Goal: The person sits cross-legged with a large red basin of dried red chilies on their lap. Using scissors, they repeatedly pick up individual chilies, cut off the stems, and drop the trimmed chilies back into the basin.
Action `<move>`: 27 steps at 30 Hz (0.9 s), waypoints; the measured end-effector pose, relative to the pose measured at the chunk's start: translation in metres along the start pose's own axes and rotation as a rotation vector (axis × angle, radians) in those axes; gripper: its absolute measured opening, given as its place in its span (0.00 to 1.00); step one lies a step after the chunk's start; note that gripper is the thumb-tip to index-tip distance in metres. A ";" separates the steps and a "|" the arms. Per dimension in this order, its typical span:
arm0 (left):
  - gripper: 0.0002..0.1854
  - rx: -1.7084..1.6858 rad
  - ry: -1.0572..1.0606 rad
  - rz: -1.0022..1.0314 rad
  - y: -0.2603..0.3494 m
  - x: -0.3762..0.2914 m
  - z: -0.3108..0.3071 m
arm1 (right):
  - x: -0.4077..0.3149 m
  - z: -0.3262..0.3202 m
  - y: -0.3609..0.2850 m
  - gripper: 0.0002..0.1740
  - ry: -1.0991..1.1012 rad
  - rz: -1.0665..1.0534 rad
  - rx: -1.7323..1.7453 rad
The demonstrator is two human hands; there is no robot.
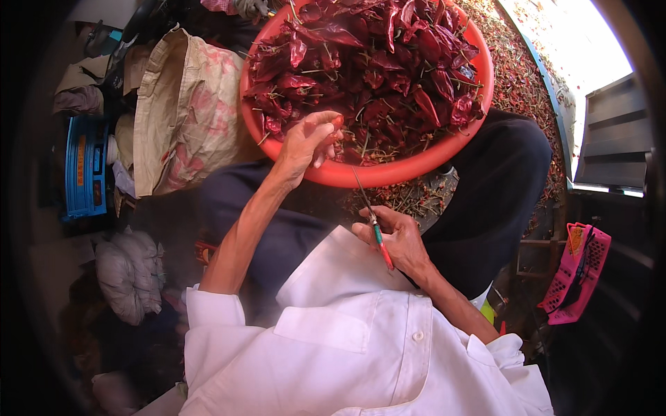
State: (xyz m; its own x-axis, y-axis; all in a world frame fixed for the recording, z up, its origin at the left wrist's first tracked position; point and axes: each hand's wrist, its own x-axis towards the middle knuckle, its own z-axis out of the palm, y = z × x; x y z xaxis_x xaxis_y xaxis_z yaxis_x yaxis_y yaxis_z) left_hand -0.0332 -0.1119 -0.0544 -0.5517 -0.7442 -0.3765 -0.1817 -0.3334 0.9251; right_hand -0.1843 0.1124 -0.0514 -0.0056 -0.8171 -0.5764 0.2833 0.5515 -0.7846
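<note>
A large red plastic basin [364,178] in front of my knees is heaped with dried red chili peppers [374,67], many with their stems on. Over its near left rim is my left hand [315,138], its fingers closed on a small red piece of chili pepper [336,123]. My right hand [393,236] is just below the near rim, holding a pair of scissors [374,226] with handles wrapped in red and green. The narrow blades point up towards the rim. Loose stems lie inside the basin near my left hand.
A red-stained beige cloth sack [208,104] lies open left of the basin. Chili stems and scraps [520,78] cover the floor at the right and under the basin. Farther out are a blue plastic crate [86,166] and a pink plastic basket [577,275]. Another person's gloved hand [252,8] shows at the top.
</note>
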 end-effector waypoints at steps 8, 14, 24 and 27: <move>0.24 0.076 0.056 0.053 -0.003 -0.023 0.001 | -0.030 0.008 0.019 0.29 0.026 0.048 0.031; 0.24 0.296 0.030 0.142 -0.007 -0.017 -0.013 | -0.020 -0.001 0.015 0.29 0.107 0.027 0.119; 0.18 1.236 -0.171 0.204 -0.017 0.020 0.007 | 0.025 -0.008 -0.034 0.30 0.085 -0.149 0.217; 0.16 1.324 -0.253 0.144 -0.025 0.038 0.012 | 0.029 -0.015 -0.036 0.25 0.143 -0.116 0.283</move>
State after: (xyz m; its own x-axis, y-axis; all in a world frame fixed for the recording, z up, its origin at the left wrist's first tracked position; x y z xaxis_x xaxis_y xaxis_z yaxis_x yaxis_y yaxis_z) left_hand -0.0593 -0.1246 -0.0908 -0.7394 -0.5513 -0.3865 -0.6714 0.6469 0.3616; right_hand -0.2088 0.0713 -0.0436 -0.1820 -0.8291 -0.5286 0.5276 0.3713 -0.7640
